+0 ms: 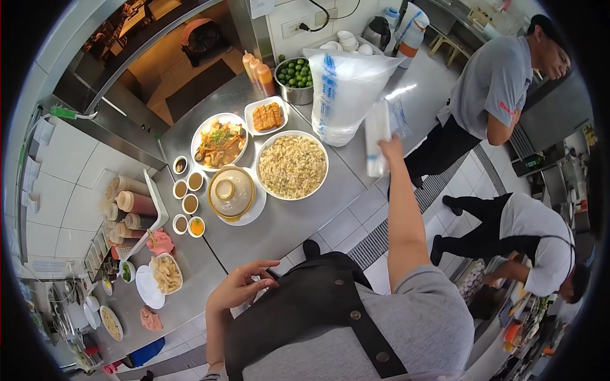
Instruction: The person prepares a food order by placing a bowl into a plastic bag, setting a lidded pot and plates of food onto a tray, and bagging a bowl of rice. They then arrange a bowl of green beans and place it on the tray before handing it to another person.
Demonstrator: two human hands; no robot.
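My right hand point(392, 150) reaches far forward and grips a white plastic-wrapped pack point(377, 141) at the counter's edge. Beside that pack stands a large clear bag point(348, 89) with blue print. Near my apron, my left hand point(249, 281) is held with its fingers apart and nothing in it. On the steel counter are a big bowl of fried rice point(292, 165), a lidded clay pot point(232, 193) on a plate, an oval dish of food in sauce point(220, 142) and a square dish of sliced fried food point(266, 117). Several small sauce cups point(190, 204) sit left of the pot.
A pot of green limes point(295, 75) and sauce bottles point(265, 79) stand at the back. A rack of bottles point(136, 203) is at the left. One person point(489, 89) stands at the right; another person point(537, 241) bends over a worktop.
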